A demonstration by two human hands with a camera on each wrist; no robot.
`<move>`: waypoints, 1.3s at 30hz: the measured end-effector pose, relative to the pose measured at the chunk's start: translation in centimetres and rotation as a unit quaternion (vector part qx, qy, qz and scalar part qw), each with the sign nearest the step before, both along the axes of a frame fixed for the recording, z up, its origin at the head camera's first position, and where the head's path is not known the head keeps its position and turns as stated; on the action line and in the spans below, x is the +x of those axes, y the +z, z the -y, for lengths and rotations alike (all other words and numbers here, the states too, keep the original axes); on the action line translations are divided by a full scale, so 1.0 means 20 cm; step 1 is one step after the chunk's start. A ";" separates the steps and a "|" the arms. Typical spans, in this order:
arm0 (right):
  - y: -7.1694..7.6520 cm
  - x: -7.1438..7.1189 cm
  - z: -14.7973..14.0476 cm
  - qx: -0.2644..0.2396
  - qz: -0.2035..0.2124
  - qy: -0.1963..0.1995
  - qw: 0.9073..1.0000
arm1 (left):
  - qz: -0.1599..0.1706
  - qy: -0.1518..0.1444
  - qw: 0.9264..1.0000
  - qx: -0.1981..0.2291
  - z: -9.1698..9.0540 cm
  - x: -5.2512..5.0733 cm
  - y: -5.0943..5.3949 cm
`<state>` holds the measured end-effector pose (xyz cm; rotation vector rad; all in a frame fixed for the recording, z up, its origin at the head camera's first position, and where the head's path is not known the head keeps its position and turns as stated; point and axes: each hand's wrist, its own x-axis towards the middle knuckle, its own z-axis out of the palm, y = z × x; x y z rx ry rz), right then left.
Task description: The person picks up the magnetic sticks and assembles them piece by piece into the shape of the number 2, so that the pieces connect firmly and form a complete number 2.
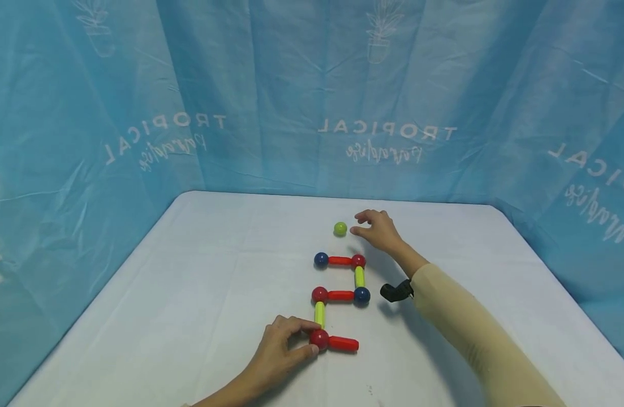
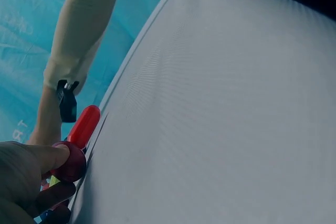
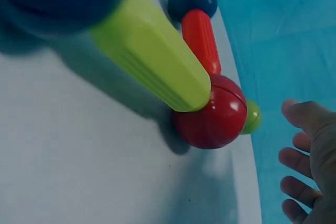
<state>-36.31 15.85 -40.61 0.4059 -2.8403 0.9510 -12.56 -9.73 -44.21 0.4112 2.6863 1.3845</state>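
Observation:
A zigzag chain of red and yellow-green rods joined by red and blue balls lies on the white table. At its near end, my left hand (image 1: 276, 350) holds a red ball (image 1: 319, 339) between thumb and fingers. From that ball a red rod (image 1: 343, 343) points right, its outer end bare. Past the far end lies a loose green ball (image 1: 340, 228). My right hand (image 1: 378, 232) hovers just right of it, thumb and fingers apart, holding nothing. The right wrist view shows the far red ball (image 3: 215, 114) partly covering the green ball (image 3: 252, 117).
The chain's far end is a blue ball (image 1: 321, 260), with a red ball (image 1: 358, 262) at its right. A black wrist device (image 1: 396, 291) hangs from the right sleeve, near the middle blue ball (image 1: 361, 296). Blue printed curtains (image 1: 301, 96) surround the white table (image 1: 189, 271).

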 end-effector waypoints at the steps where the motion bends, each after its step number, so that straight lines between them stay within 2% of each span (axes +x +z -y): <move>1: -0.01 -0.02 0.00 0.000 0.004 0.000 1.000 | 0.002 0.000 1.000 0.000 0.00 0.00 0.00; 5: -0.07 -0.08 0.00 0.002 0.031 0.000 1.000 | 0.018 -0.003 1.000 -0.005 -0.01 0.01 0.01; 9: -0.11 -0.11 0.00 0.008 0.062 0.003 0.998 | 0.027 -0.006 1.000 -0.003 -0.02 0.02 0.01; 23: -0.11 -0.14 0.06 0.028 0.089 0.003 0.996 | 0.017 -0.002 1.000 -0.004 -0.03 0.02 0.02; 29: -0.12 -0.15 0.07 0.038 0.078 0.010 0.996 | 0.021 0.005 1.000 -0.002 -0.02 0.01 0.02; 33: -0.10 -0.13 0.05 0.036 0.050 0.021 0.998 | 0.024 0.006 1.000 -0.003 -0.01 0.01 0.02; 36: -0.07 -0.09 0.03 0.027 0.023 0.035 0.999 | 0.023 0.007 1.000 -0.004 -0.01 0.00 0.02; 39: -0.02 -0.01 -0.01 0.017 0.007 0.042 0.999 | 0.018 0.008 1.000 -0.005 0.00 0.00 0.02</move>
